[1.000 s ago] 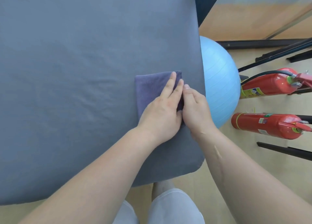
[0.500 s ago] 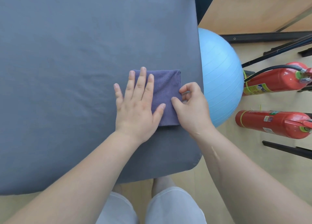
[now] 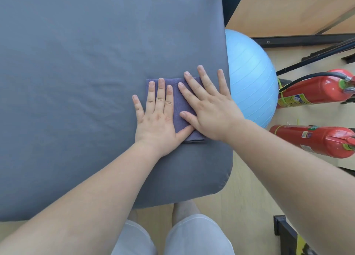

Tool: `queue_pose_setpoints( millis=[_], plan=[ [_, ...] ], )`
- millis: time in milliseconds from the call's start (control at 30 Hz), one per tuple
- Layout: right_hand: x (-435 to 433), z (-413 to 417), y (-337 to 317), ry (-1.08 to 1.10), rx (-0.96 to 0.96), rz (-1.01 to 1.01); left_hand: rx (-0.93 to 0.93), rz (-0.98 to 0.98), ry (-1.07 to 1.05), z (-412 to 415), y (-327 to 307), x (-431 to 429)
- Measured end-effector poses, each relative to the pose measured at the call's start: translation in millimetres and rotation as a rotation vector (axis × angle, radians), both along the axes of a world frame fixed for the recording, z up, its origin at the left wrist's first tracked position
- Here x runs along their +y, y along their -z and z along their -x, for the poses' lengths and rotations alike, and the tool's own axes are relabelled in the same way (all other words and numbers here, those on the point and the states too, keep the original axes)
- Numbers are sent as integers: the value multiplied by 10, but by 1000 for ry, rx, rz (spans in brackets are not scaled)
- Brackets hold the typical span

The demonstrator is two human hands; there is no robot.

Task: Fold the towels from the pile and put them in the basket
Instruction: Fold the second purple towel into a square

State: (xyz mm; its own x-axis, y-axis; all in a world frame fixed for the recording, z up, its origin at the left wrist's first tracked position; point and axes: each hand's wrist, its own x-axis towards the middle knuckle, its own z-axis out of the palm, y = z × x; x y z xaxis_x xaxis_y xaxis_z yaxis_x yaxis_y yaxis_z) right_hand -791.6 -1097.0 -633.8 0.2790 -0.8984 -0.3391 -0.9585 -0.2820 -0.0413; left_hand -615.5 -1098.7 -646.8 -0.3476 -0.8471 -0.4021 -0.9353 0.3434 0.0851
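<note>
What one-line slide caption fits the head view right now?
Left hand and right hand press a folded purple cloth towel flat on the grey fabric-covered surface.

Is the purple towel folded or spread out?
Folded: the purple towel is a small rectangle, layers stacked at its near edge, left hand and right hand flat on it.

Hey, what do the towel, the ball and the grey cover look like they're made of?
Towel: likely microfibre or terry cloth, matte purple, with a fine ribbed pile. Ball: looks like soft vinyl or rubber, light blue with a slight sheen and moulded concentric ridges. Cover: some woven or knit fabric, perhaps cotton, matte grey, showing soft wrinkles.
</note>
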Motion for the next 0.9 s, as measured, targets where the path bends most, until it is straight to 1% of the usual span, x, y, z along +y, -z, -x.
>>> queue_pose_setpoints(
  millis=[100,167,233,333,400,467,567,633,700,733,800,867,900],
  plan=[
    [-156,115,3,-40,-67,-14,-33,20,73,-110,-26,-15],
    [-143,143,47,-4,-142,-25,-15,37,75,-220,-61,-21],
    [-18,93,90,72,-195,31,47,48,25,-330,-125,-9],
    [271,-77,38,261,-144,145,124,37,-97,-477,-231,17],
    [515,-262,-77,373,-112,130,137,26,-147,-564,-282,28],
    [762,-430,-184,394,-128,91,130,17,-146,-631,-309,28],
    [930,-471,-257,442,-265,121,125,-30,-105,-677,-312,1],
    [813,-369,-246,505,-340,195,106,-27,-76,-681,-302,-43],
    [588,-283,-240,496,-359,224,98,2,-55,-669,-316,-125],
    [459,-265,-244,463,-361,199,103,9,-44,-660,-329,-182],
    [201,-283,-267,356,-323,62,119,-7,2,-634,-364,-320],
    [-28,-326,-286,244,-223,-98,108,-37,73,-610,-399,-475],
    [-125,-341,-296,203,-175,-146,86,-62,101,-592,-415,-555]
  ],
)
